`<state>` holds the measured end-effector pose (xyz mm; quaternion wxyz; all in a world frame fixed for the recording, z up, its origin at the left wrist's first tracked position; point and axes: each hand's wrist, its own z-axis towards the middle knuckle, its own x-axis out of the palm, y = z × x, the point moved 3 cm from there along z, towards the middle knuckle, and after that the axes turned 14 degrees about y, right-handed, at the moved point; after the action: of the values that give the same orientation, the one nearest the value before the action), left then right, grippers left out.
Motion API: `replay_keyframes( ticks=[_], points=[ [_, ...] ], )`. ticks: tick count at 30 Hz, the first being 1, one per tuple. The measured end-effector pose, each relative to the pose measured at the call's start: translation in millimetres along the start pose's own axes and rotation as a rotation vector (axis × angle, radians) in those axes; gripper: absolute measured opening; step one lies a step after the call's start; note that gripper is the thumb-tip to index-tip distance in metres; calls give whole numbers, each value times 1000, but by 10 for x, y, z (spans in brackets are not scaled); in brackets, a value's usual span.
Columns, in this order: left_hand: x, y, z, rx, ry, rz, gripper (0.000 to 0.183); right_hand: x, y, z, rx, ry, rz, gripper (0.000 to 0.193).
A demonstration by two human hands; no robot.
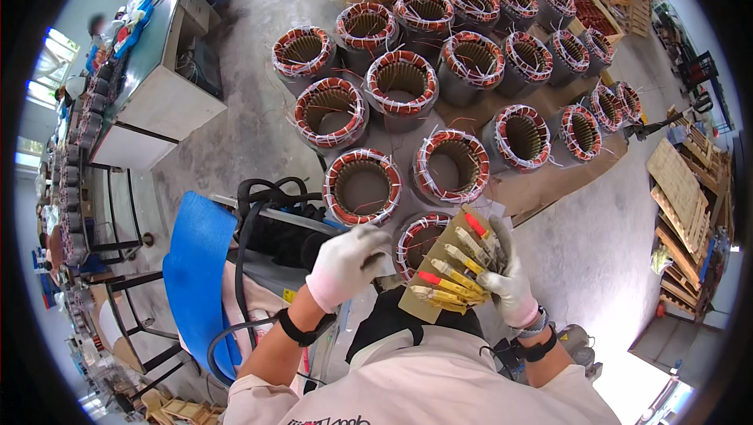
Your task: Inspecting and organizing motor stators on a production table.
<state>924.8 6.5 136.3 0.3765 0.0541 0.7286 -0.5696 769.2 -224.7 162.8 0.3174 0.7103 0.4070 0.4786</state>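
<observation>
My right hand (510, 288), in a white glove, is closed on a brown card (423, 299) and a fanned bundle of yellow and whitish stick-like pieces with a few red ones (455, 280). What exactly these pieces are I cannot make out. My left hand (345, 264), also gloved, hovers to the left of the card with its fingers curled in; anything inside them is hidden. Just beyond the hands stands a motor stator (416, 241) with red and white windings, partly covered by the card. Another stator (362, 187) stands behind my left hand.
Several more wound stators (401, 84) fill the floor ahead, some on cardboard sheeting (565, 182). At my left are a blue curved panel (196, 268) and black hoses (247, 260). A workbench (157, 103) stands farther left; wooden pallets (682, 213) are stacked at right.
</observation>
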Motion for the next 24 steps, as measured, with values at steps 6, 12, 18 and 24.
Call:
replay_keyframes(
  ticks=[6, 12, 18, 24],
  points=[
    [226, -47, -124, 89, 86, 140, 28, -8, -1, 40, 2, 28, -17, 98],
    [164, 201, -95, -324, -124, -818, 18, 8, -59, 70, 11, 30, -28, 98],
    [46, 182, 151, -310, 88, -745, 19, 17, -217, 241, 48, 84, -76, 98],
    [-29, 122, 174, -266, 121, -600, 20, 137, -124, 329, 69, 84, -72, 93]
  ],
)
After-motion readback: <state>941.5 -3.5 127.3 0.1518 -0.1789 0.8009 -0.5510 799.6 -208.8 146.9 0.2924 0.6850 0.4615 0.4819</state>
